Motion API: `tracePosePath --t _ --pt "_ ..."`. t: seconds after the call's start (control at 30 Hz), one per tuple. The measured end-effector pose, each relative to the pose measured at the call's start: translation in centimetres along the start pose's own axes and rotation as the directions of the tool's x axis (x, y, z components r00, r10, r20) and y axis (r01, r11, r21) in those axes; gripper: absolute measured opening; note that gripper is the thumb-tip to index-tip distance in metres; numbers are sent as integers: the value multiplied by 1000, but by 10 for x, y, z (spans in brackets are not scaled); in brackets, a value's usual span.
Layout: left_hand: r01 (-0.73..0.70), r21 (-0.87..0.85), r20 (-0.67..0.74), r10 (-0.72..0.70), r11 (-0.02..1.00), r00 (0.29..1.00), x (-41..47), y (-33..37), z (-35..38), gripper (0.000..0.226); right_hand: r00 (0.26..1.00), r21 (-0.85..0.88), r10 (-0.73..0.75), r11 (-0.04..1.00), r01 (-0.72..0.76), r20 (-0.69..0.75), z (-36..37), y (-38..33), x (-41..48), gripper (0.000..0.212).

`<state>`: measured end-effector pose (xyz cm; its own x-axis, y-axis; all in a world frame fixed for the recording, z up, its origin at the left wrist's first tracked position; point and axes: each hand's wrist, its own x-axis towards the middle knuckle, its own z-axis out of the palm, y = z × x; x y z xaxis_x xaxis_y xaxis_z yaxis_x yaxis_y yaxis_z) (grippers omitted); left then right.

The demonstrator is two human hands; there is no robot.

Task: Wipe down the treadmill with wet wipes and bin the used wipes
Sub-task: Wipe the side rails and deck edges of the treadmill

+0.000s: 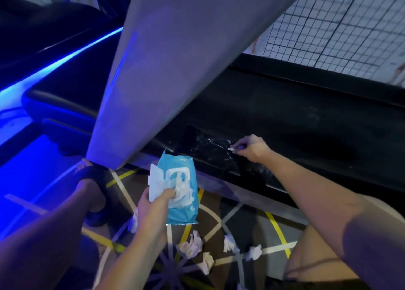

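Right hand pinches a white wipe on the black treadmill rail; flatter would likely clean better. Left hand grips the blue wipes pack.

We're in a gym by the look of it, with a black treadmill stretching across the right, its grey upright slanting through the middle, blue strip lighting glowing at left, patterned carpet along the bottom, gridded tile wall upper right.
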<state>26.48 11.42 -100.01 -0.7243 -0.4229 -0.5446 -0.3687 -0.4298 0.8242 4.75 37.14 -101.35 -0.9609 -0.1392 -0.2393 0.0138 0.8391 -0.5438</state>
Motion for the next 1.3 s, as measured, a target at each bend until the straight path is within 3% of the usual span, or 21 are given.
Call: tracePosePath --t 0.1,0.2,0.3,0.37,0.43,0.57,0.67,0.77,0.87,0.97,1.03,1.17,1.3 --pt "5 -18 -11 -5 1000 1000 2 3 -2 41 958 0 -123 992 128 260 -4 -21 -9 16" --pt "8 -19 -10 -8 1000 1000 4 2 -2 41 920 -115 -78 985 131 384 -20 -22 -8 13" --pt "11 -12 0 -11 1000 1000 4 1 -1 41 978 -234 62 972 -14 199 -25 -10 1 5" --pt "10 -9 6 -10 1000 1000 3 0 -2 40 994 -205 111 973 -105 20 -18 -4 9 6" --pt "14 -2 10 -14 1000 1000 3 0 -3 40 990 -135 128 982 -136 -64 -5 -3 14 14" --pt "12 14 -2 -12 1000 1000 6 1 -5 40 1000 -90 -9 996 7 -26 13 -15 10 20" --pt "13 4 -19 -13 1000 1000 7 3 -7 40 982 -71 -120 989 131 145 4 -25 0 16" --pt "15 -11 -32 -16 1000 999 9 2 -7 44 946 -157 -35 984 90 324 -15 -27 -1 15" --pt "4 -2 -24 -4 1000 1000 10 1 -4 46 968 -251 64 968 -1 242 -21 -22 9 6" --pt "18 -9 -1 -18 1000 1000 8 1 0 45 998 -189 65 980 -66 -14 -3 -20 21 11" --pt "23 -15 4 -23 1000 1000 7 2 1 43 994 -110 47 992 -58 -103 8 -20 26 16" --pt "18 -8 -4 -18 1000 1000 9 5 -4 43 998 -16 -49 999 48 -46 21 -32 25 10" --pt "26 -25 -25 -27 999 999 11 7 -11 41 964 -48 -187 979 199 187 18 -49 6 9"
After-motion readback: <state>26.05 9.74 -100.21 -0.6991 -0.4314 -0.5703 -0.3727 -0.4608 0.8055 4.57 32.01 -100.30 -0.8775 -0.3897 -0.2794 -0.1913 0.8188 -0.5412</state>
